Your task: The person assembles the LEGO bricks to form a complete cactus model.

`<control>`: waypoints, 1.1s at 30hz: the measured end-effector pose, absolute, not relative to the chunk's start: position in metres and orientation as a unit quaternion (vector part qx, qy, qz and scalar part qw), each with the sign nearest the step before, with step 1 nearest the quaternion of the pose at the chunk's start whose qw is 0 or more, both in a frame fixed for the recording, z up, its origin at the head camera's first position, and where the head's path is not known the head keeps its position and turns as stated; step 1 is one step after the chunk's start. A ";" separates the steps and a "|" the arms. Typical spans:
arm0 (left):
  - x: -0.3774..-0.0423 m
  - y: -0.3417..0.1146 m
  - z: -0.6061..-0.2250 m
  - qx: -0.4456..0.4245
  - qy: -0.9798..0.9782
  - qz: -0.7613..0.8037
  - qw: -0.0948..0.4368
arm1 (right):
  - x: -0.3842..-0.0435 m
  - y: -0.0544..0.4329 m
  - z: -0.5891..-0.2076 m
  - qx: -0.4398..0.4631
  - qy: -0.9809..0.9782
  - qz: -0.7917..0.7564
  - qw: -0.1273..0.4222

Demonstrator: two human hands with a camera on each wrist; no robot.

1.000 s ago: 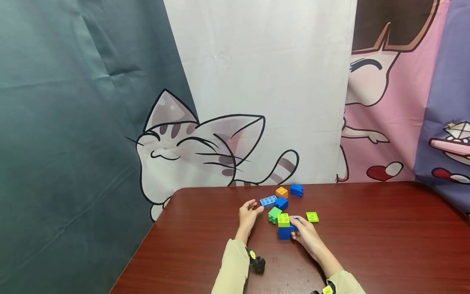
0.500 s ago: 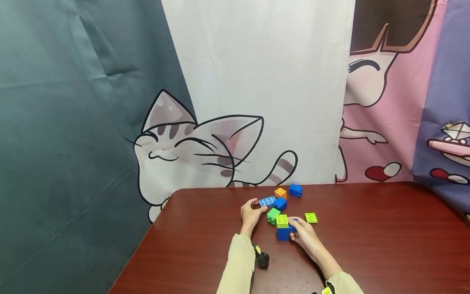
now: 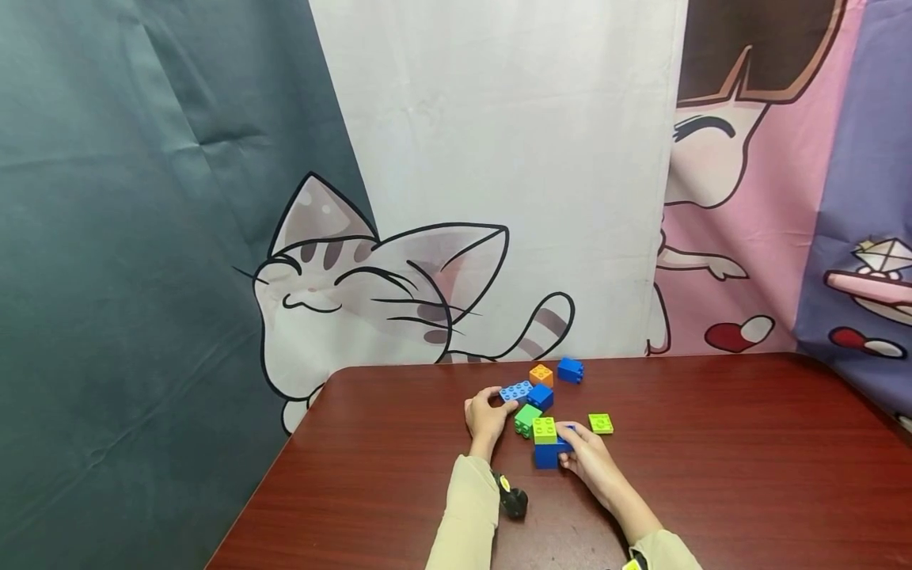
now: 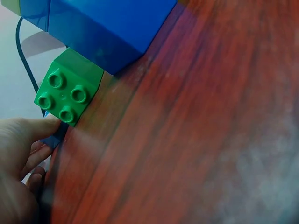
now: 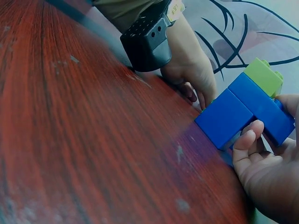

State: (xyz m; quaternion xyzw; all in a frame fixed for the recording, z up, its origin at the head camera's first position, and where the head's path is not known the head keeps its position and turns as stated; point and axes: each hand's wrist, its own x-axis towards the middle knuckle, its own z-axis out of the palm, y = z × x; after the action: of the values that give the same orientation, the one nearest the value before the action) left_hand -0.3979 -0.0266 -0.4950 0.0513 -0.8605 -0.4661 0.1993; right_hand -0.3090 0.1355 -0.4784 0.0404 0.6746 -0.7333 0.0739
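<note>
My right hand [image 3: 594, 461] pinches a small stack of building bricks: a lime brick [image 3: 545, 430] and two blue bricks [image 5: 224, 118]. Its thumb lies over the blue part that juts sideways, fingers below. The stack is upright, close over the table. Farther forward, my left hand [image 3: 486, 416] pinches the left end of a light blue brick [image 3: 516, 392] between thumb and fingers. Just right of that hand lies a green brick [image 4: 67, 88] on its side, studs facing the left wrist camera. A dark blue brick [image 3: 541, 397] lies against the light blue one.
Toward the back of the brown table [image 3: 712, 475] are an orange brick [image 3: 541, 375] and another blue brick [image 3: 571, 370]. A flat lime brick [image 3: 601, 423] lies right of the stack. Behind the table hangs a printed cloth [image 3: 534, 158].
My left hand has moved slightly right and its fingers have closed on the light blue brick's end. The right hand and its stack have stayed almost still; the view has shifted a little.
</note>
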 end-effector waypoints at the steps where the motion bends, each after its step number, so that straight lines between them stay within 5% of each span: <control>1: -0.398 -0.026 -0.495 0.050 -0.860 -0.466 0.200 | -0.309 0.136 -0.478 0.041 0.674 -0.734 0.074; 33: -0.392 -0.049 -0.501 0.020 -0.769 -0.598 0.223 | -0.310 0.136 -0.479 0.041 0.671 -0.737 0.073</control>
State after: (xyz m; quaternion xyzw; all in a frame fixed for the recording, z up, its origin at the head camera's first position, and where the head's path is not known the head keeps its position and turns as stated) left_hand -0.3921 -0.0491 -0.5009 0.0203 -0.7694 -0.5984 0.2228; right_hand -0.3096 0.1362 -0.4786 0.0415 0.6707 -0.7370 0.0725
